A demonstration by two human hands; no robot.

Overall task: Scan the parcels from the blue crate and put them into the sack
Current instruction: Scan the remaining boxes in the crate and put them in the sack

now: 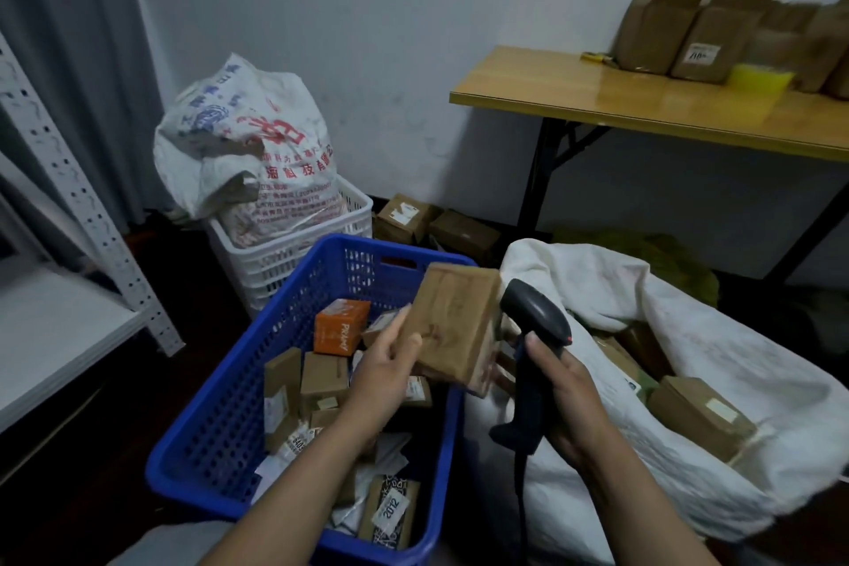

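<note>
Midway over the blue crate (229, 404), a parcel (452, 326) meets the scanner (535, 322) beside the sack (735, 363).
The left hand (390, 363) clamps thumb and fingers on the parcel's lower end; the right hand (565, 386) is wrapped round the scanner's grip. No label shows on the visible face, so the read could miss, and the one-ended hold could let it slip back among unscanned parcels.

Crate (216, 418) left of sack (735, 381), parcels (321, 377) inside
</note>
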